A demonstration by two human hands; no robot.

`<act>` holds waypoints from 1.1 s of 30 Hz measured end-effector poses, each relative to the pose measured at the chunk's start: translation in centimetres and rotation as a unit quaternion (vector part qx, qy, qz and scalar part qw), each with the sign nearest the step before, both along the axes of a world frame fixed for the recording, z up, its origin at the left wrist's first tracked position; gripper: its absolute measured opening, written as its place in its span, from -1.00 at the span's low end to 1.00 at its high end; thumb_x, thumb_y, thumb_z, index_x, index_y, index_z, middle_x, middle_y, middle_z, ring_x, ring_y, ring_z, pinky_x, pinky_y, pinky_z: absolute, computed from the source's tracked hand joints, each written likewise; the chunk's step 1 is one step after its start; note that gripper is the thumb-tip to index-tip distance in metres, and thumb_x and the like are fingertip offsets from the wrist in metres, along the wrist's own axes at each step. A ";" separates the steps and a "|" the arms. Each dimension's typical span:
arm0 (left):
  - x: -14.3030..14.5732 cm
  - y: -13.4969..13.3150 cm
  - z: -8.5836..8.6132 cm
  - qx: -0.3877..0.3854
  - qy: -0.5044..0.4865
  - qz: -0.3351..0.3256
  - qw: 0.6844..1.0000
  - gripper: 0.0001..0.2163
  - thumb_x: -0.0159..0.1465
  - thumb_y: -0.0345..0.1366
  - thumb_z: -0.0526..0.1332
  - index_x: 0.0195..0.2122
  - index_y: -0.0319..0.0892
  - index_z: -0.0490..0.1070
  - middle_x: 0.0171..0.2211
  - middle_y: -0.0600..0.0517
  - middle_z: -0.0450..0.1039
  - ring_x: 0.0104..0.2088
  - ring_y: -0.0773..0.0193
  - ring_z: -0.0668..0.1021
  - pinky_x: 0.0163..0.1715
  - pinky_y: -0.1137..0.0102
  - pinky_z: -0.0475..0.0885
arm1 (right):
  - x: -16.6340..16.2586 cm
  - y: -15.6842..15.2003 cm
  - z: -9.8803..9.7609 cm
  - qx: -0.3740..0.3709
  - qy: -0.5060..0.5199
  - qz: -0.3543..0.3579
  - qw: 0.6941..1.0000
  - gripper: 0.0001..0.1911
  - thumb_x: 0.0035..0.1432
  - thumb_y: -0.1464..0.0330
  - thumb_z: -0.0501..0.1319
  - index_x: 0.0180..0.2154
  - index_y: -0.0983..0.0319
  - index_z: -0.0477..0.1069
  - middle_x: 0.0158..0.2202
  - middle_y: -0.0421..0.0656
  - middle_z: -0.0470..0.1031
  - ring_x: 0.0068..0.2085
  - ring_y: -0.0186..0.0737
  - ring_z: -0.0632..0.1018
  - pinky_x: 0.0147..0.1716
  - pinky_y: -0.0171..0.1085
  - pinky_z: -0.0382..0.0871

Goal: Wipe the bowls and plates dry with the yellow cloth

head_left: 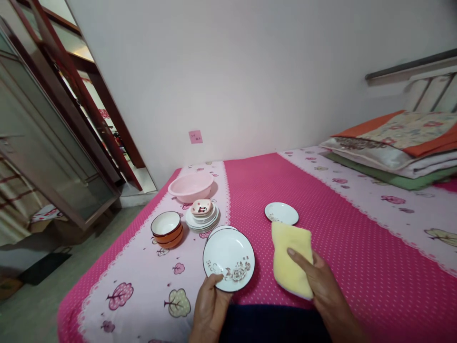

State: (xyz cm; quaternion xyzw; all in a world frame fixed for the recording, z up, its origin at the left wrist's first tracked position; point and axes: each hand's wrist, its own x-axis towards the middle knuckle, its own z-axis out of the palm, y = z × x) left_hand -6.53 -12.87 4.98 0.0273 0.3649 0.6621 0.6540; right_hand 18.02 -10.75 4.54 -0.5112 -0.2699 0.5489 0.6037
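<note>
L hand (212, 302) clamped on floral dark-rimmed plate (228, 257), thumb over nr rim, above bedspread (257, 186); R hand (323, 281) gripping yellow cloth (291, 257), apart from plate. Risk: one-edge hold; plate may slip, chip vs. partly hidden plate (218, 230) behind.

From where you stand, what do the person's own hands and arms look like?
The bare human left hand and bare human right hand wear no gloves; no sleeves, bracelets, cables or markings show. Dark navy fabric, apparently clothing, shows between them.
</note>
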 end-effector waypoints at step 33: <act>2.0 -1.4 0.1 0.139 -0.142 -0.199 0.960 -0.53 0.47 -0.04 0.07 -0.10 -0.29 0.68 -0.10 -0.21 0.69 -0.05 0.00 0.67 0.19 0.13 0.43 | -8.2 -5.5 3.0 0.392 -0.620 0.187 0.654 -0.61 0.29 0.53 0.10 0.06 0.13 0.50 0.13 -0.14 0.58 -0.04 -0.05 0.54 -0.03 -0.14 0.38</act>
